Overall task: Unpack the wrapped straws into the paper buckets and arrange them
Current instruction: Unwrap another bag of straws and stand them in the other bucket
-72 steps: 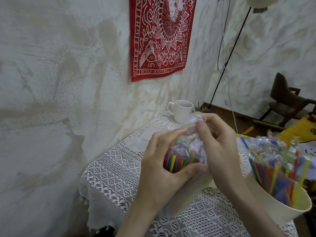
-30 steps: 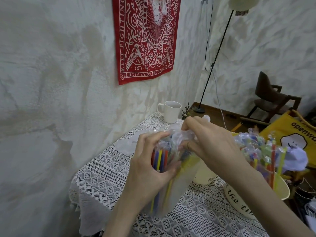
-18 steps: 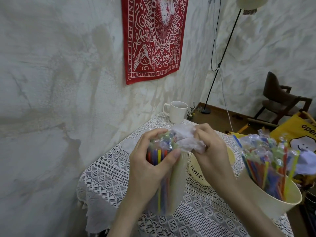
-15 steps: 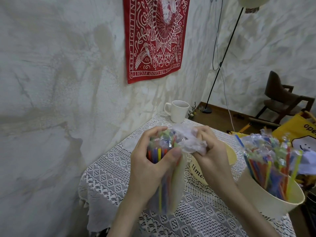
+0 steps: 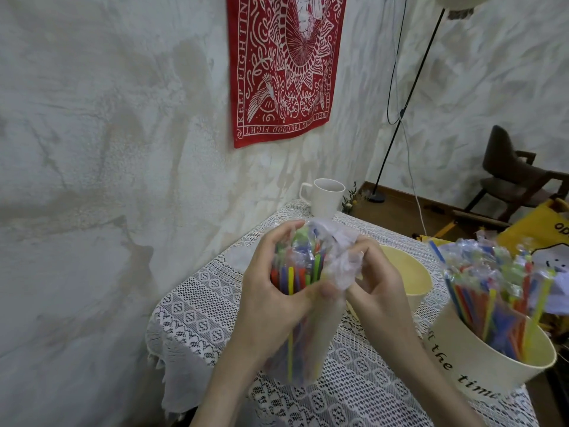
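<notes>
Head view, looking down over bench (image 5: pixel 197 306) covered with white lace cloth. Left hand (image 5: pixel 271 303) grips a bundle of wrapped straws (image 5: pixel 297 274) upright above the bench, its fingers (image 5: pixel 271 245) curled round the far side and the thumb pressed across the near side; mixed colours visible through the clear plastic: red, yellow, blue, green. Lower part of the bundle hangs below the hand inside a clear outer bag (image 5: pixel 314 343); whether its bottom end touches the cloth cannot be told. Right hand (image 5: pixel 380 291) is just beside the left, fingers clamped on the crumpled top of the clear bag at the upper end of the bundle. Behind the right hand, an open cream paper bucket (image 5: pixel 412 272) stands on the bench; its contents are hidden from this angle. A second paper bucket (image 5: pixel 480 362) stands at the right edge of the bench, tilted in the wide-angle view, with black lettering on its wall, and holds many wrapped straws standing on end, their wrapper tips fanned above the rim. White mug (image 5: pixel 326 197) at the far end of the bench near the wall. Red patterned cloth (image 5: pixel 284 66) hangs on the wall. Floor lamp pole (image 5: pixel 409 100), dark wooden chair (image 5: pixel 517 177) and yellow bag (image 5: pixel 542 229) at the right.
</notes>
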